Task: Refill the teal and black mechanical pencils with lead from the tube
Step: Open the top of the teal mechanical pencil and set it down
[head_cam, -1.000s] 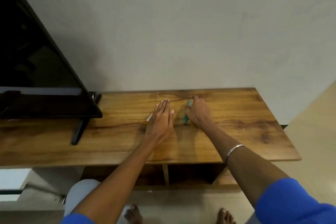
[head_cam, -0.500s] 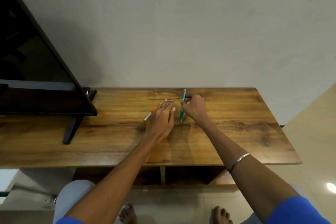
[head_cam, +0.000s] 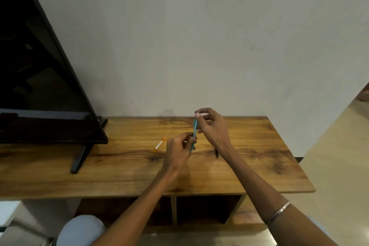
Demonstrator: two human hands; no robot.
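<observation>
The teal mechanical pencil (head_cam: 194, 129) stands nearly upright above the wooden table (head_cam: 119, 166). My left hand (head_cam: 178, 151) grips its lower part. My right hand (head_cam: 212, 127) pinches its top end between thumb and forefinger. The lead tube (head_cam: 159, 144), clear with orange ends, lies on the table left of my left hand. The black mechanical pencil (head_cam: 216, 153) lies on the table beside my right wrist, mostly hidden by it.
A dark television (head_cam: 40, 86) on black legs (head_cam: 78, 159) fills the table's left side. A plain wall rises behind the table. Open shelf compartments (head_cam: 207, 209) sit under the tabletop. My knee (head_cam: 79, 231) shows at the bottom left.
The teal pencil has come up off the table. My left hand left the tabletop and took hold of the pencil's lower part, and my right hand slid up to its top end.
</observation>
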